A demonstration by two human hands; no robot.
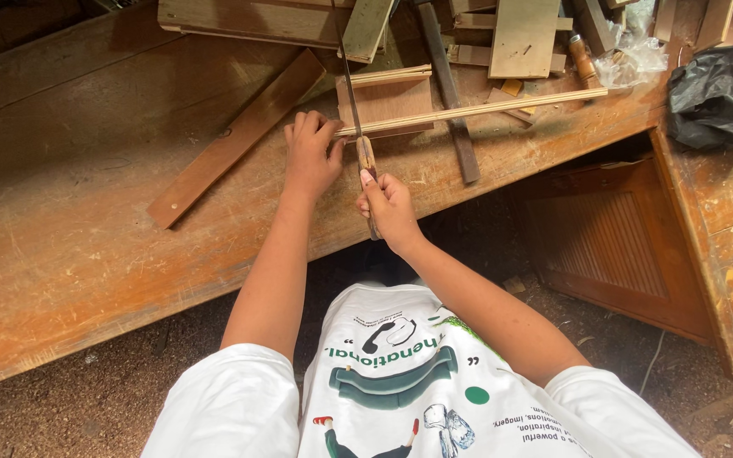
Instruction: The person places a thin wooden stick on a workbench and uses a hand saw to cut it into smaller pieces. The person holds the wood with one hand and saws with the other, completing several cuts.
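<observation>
Handsaw [351,80], thin dark steel blade, crosses the pale square-edged wood strip [477,109] lying on my worn, scratched workbench [69,220]. My right hand [389,208] wraps its wooden handle at the bench edge; my left hand [311,153] presses the strip's near end down, fingers curled over it.

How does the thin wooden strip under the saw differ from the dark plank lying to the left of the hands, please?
The thin strip is pale and slender; the dark plank is brown and much wider. The left hand pins the strip, while the plank lies untouched. The strip runs nearly level, the plank steeply diagonal. Both rest on the workbench.
</observation>
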